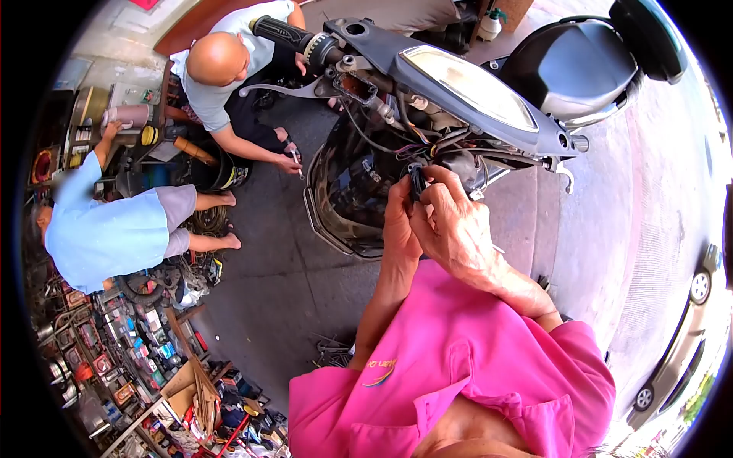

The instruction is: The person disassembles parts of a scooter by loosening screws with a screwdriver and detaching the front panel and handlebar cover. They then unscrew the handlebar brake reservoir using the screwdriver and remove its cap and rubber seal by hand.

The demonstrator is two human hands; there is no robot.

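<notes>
Both my hands meet close in front of the opened front of a scooter [489, 84]. Between my fingertips is a small black part [417, 182], perhaps a plastic connector or switch; its exact kind cannot be made out. My left hand [398, 217] grips it from the left with bent fingers. From the right, my right hand [456, 221] pinches it, thumb and fingers closed. Just above it, loose coloured wires [412, 149] hang out beneath the handlebar cover [382, 47]. A black grip [282, 33] and a silver brake lever [279, 91] are at the upper left.
A crouching person [229, 84] in a light shirt holds a small tool beside the scooter. Another person [114, 229] in blue leans over cluttered shelves at the left. Boxes and parts [191, 397] crowd the lower left. A parked car [679, 343] stands outside at the right.
</notes>
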